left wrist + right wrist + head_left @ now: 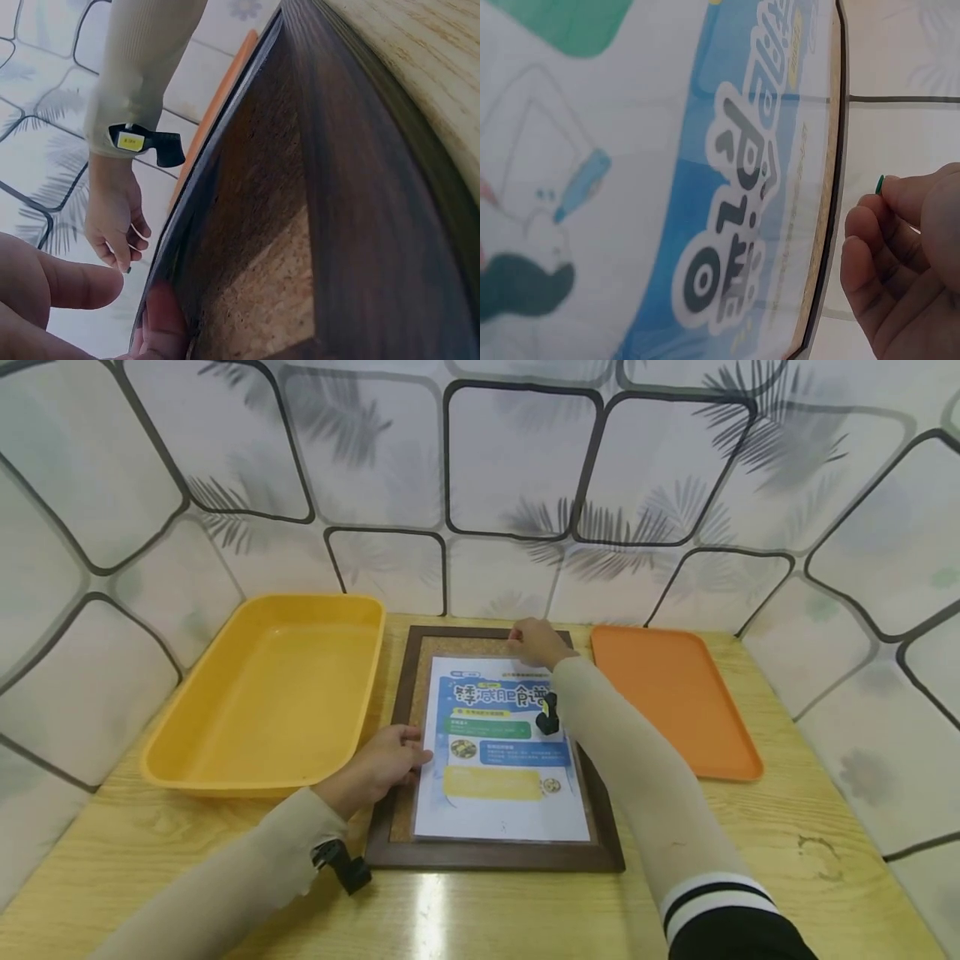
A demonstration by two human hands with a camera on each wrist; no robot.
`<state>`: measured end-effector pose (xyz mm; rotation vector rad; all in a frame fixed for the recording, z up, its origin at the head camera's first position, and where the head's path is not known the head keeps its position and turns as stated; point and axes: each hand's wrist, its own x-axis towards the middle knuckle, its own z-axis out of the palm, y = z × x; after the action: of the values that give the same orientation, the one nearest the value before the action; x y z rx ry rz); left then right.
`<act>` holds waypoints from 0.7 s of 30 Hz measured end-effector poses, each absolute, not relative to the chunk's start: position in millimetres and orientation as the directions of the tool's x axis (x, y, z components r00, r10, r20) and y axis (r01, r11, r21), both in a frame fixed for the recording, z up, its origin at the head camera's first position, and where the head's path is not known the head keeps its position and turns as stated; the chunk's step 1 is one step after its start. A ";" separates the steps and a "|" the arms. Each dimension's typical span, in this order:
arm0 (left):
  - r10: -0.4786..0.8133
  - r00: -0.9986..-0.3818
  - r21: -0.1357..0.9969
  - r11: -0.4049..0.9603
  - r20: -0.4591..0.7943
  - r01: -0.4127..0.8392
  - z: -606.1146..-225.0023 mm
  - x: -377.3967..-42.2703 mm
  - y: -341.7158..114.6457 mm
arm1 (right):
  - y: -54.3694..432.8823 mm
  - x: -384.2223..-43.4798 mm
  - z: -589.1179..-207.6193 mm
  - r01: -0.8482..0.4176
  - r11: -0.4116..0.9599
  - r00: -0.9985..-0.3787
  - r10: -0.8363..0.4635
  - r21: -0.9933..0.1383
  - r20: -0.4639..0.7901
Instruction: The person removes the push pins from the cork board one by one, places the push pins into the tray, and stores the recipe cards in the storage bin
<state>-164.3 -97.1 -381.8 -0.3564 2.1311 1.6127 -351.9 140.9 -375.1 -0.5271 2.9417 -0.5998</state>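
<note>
A laminated poster [495,810] with blue, green and yellow panels lies over a cork board [405,810] in a dark wooden frame [495,857]. My left hand [378,764] holds the poster's left edge, thumb above and a finger [163,319] at its underside. Over the board's top edge, my right hand [536,643] pinches a small green disc-like piece [880,184] between thumb and forefinger. The other fingers of that hand are curled. In the right wrist view the poster's glossy surface fills the left side, beside the right hand [907,255].
A deep yellow tray [258,693] stands left of the board, close to my left wrist. To the right lies a flat orange tray [675,702], partly behind my right forearm. All rest on a wooden table [810,877] with patterned wall panels [517,460] behind.
</note>
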 end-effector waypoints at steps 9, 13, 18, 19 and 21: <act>0.036 -0.881 0.845 0.306 -0.471 -0.439 -383.6 -166.9 -93.4 | 147.9 -346.1 -369.5 -0.318 0.858 -0.936 -0.351 -0.402 -0.010; 0.029 -0.879 0.839 0.315 -0.475 -0.443 -384.6 -167.6 -94.0 | 149.5 -343.5 -365.8 -0.311 0.859 -0.938 -0.347 -0.408 -0.014; 0.046 -0.876 0.850 0.270 -0.480 -0.452 -388.3 -168.8 -96.7 | 153.2 -342.4 -363.9 -0.296 0.857 -0.941 -0.338 -0.422 -0.027; 0.053 -0.879 0.857 0.256 -0.474 -0.447 -389.1 -169.3 -97.5 | 154.3 -342.4 -363.7 -0.292 0.858 -0.942 -0.333 -0.423 -0.024; 0.056 -0.883 0.868 0.226 -0.465 -0.443 -389.5 -169.3 -98.5 | 156.3 -341.9 -362.9 -0.293 0.859 -0.944 -0.329 -0.419 -0.014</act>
<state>-169.3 -98.5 -389.5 -0.3566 2.1071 1.6971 -341.9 156.3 -362.9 -0.4942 2.9467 -0.6429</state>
